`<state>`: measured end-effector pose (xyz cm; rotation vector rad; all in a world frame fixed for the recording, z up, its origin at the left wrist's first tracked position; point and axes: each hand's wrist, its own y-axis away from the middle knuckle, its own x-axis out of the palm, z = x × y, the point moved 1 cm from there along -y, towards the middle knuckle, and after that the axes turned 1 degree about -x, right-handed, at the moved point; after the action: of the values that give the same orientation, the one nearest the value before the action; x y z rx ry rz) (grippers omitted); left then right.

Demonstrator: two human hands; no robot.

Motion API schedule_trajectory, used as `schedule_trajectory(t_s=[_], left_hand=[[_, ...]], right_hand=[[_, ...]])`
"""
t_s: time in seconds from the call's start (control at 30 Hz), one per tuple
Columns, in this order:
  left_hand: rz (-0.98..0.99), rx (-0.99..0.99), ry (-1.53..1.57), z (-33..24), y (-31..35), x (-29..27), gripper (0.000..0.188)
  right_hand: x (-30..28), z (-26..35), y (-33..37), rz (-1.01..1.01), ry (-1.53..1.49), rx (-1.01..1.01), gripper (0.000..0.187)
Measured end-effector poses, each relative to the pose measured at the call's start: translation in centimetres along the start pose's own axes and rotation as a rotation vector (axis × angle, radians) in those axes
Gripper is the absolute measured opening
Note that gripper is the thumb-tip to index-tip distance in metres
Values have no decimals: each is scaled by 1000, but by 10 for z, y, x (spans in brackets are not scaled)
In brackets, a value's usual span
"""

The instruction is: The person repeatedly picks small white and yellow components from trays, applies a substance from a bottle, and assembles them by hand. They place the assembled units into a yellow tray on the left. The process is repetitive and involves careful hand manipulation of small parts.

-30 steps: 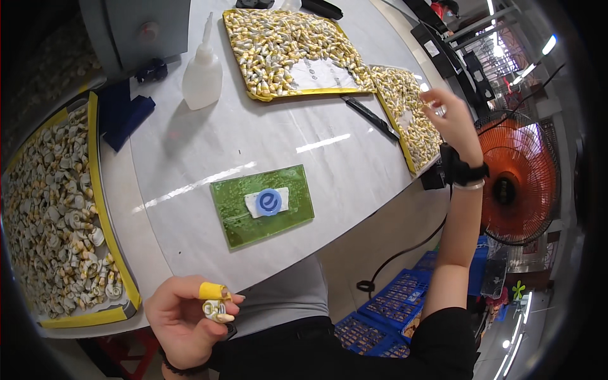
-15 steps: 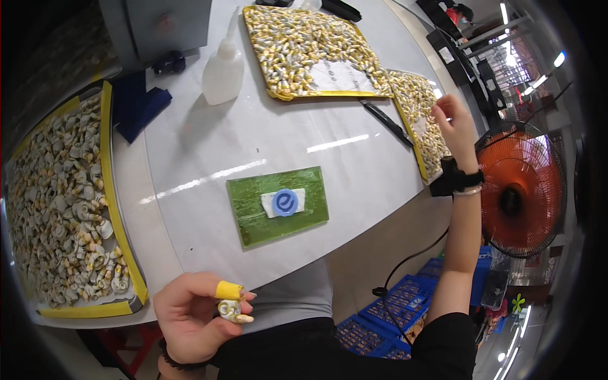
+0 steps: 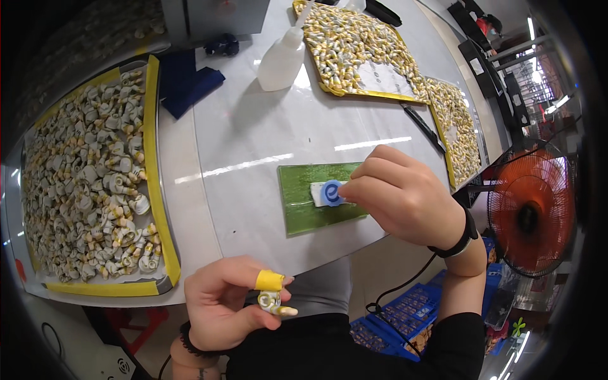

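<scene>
Low at the front, my left hand (image 3: 218,307) pinches a small white-and-yellow moulded part (image 3: 269,303) between thumb and fingers. Yellow tape wraps one of its fingers. My right hand (image 3: 411,199) reaches over a green rectangular pad (image 3: 301,215), its fingers closed at the right edge of a round blue disc (image 3: 329,192). The disc lies on a white patch (image 3: 317,197) at the pad's middle. Whatever those fingertips may hold is hidden behind the hand.
At left stands a yellow-edged tray (image 3: 152,133) of similar larger parts. Two trays of small yellow-and-white pieces, one far (image 3: 373,95) and one right (image 3: 448,161), flank a black cutter knife (image 3: 423,126). A squeeze bottle (image 3: 282,63), blue cloth (image 3: 196,92) and orange fan (image 3: 532,196) surround.
My right hand has come from above the right-hand tray to the blue disc on the green pad. My left hand still holds its part. The whole view has shifted.
</scene>
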<state>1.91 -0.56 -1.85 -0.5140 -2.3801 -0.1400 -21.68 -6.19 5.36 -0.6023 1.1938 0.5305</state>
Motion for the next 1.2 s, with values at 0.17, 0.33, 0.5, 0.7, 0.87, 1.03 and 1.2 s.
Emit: schedule_trajectory(t_s=[0.17, 0.33, 0.5, 0.7, 0.87, 1.03, 1.2], left_hand=[[-148, 27, 7, -3, 1, 11, 33], [-130, 196, -497, 1, 1, 16, 43], [42, 309, -613, 3, -3, 19, 43], [45, 321, -615, 6, -5, 23, 41], [71, 331, -634, 8, -4, 24, 41], [116, 353, -614, 6, -8, 26, 41], [172, 345, -640, -3, -12, 31, 34]], right_hand=[[9, 4, -4, -9, 16, -52, 16], [3, 15, 3, -163, -228, 71, 23], [2, 47, 11, -304, -742, 87, 23], [12, 54, 15, -377, -803, 35, 21], [10, 54, 19, -389, -762, 9, 19], [12, 53, 19, -396, -783, -8, 16], [14, 54, 19, -397, -804, -63, 13]])
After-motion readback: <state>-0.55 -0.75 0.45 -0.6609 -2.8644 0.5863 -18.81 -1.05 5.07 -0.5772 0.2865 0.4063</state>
